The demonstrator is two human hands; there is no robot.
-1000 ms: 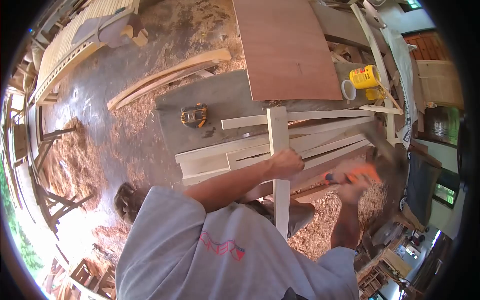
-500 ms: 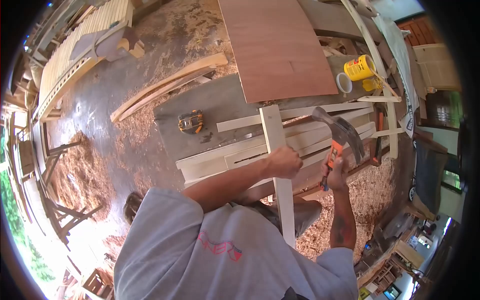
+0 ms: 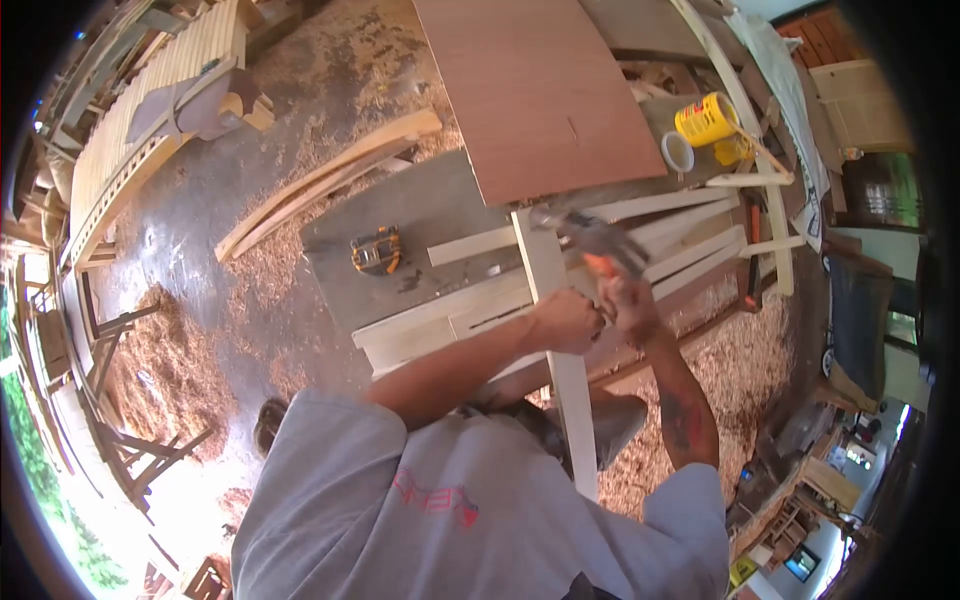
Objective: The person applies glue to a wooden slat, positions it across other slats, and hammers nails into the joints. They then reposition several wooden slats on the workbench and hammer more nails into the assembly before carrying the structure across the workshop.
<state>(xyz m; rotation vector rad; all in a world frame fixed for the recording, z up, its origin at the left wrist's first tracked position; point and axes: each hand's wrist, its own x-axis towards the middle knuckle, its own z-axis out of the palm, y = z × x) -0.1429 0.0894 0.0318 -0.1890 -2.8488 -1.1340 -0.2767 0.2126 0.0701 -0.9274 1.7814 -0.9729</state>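
My right hand (image 3: 630,308) grips a claw hammer (image 3: 605,245) with an orange handle. The hammer's head is smeared by motion and lies near the top end of a pale wooden board (image 3: 541,262). This board runs lengthwise from the workbench toward my body. My left hand (image 3: 568,321) is closed in a fist over the board, just left of my right hand. What its fingers hold, if anything, is hidden. Under and beside the board lie several pale wood strips (image 3: 455,312).
A black and orange tape measure (image 3: 376,251) rests on the grey work surface (image 3: 330,290). Behind is a reddish plywood sheet (image 3: 545,110). A yellow tub (image 3: 705,119) lies tipped by a white lid (image 3: 677,152). Curved timbers (image 3: 330,180) and wood shavings (image 3: 160,370) cover parts of the floor.
My right hand has swung the hammer left and inward, bringing its head close to the board's top end. My left hand stays closed over the board.
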